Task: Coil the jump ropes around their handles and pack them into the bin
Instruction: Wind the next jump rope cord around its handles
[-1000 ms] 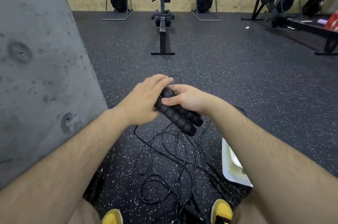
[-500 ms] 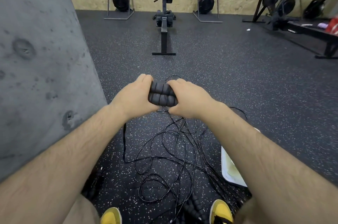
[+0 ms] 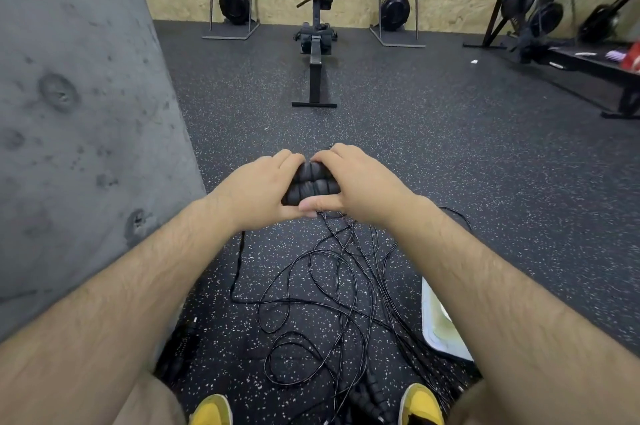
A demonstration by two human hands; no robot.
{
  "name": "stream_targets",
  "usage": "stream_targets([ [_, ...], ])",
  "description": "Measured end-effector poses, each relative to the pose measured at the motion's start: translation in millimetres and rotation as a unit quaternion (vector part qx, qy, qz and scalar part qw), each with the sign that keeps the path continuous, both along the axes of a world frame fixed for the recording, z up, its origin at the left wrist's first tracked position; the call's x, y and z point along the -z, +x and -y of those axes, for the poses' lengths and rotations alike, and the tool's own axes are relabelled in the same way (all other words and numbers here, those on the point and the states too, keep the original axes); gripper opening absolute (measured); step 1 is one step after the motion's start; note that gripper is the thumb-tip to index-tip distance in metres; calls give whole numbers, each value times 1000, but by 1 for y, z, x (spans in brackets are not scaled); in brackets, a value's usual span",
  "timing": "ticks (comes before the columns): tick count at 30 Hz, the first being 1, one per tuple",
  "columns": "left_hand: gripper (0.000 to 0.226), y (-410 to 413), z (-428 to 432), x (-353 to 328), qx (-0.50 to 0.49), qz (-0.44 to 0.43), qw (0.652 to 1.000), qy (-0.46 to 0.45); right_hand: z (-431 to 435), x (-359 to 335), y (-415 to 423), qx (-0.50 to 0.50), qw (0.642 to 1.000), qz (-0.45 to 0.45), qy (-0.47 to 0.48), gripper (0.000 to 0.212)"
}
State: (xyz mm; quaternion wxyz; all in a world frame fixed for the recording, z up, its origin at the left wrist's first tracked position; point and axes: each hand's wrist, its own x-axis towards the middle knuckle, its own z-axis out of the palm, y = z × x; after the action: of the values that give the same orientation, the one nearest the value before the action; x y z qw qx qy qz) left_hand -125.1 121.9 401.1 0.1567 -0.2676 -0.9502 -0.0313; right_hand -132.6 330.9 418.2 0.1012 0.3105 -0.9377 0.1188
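Two black handles (image 3: 312,182) are held side by side, gripped at either end by the left hand (image 3: 258,194) and the right hand (image 3: 358,182). The tangled ropes (image 3: 311,306) are spread on the floor (image 3: 467,189) below, beside the white bin (image 3: 437,331).

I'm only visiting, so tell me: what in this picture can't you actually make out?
Head view only:
1. The left hand and right hand cover both ends of the handles, so where the cord joins is hidden.
2. Bin: mostly behind the right forearm; contents unclear.
3. Cords on the floor: too tangled to count the ropes.
4. Red thing: cut off by the right edge, blurred.
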Motion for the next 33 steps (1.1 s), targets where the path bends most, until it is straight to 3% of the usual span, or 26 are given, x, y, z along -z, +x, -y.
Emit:
stream_targets([
  [3,109,-4,8,1,31,-11,999,-30,0,-3,2,-8,1000,-24,-2,78],
  [6,104,-4,13,-4,41,-24,999,-11,-3,-4,3,-28,994,-38,-102,85],
  [9,95,-4,19,-9,43,-53,998,3,-7,9,4,12,953,54,-297,132],
  [12,93,-8,32,-16,31,-67,997,21,-1,37,3,49,925,198,-320,146],
  [16,91,-5,39,-22,12,-75,997,33,31,62,-2,10,951,207,-230,96],
  [18,89,-2,38,-21,17,-78,997,25,60,62,4,-17,941,227,-249,79],
  [22,90,2,38,-22,16,-82,996,20,109,59,17,-13,922,285,-261,72],
  [26,89,6,47,-21,8,-79,996,28,126,53,23,-54,887,379,-259,30],
  [30,87,10,64,-25,-4,-63,996,61,125,56,25,-72,868,413,-267,29],
  [33,91,10,81,-26,-11,-34,997,71,100,46,16,-49,907,363,-207,28],
])
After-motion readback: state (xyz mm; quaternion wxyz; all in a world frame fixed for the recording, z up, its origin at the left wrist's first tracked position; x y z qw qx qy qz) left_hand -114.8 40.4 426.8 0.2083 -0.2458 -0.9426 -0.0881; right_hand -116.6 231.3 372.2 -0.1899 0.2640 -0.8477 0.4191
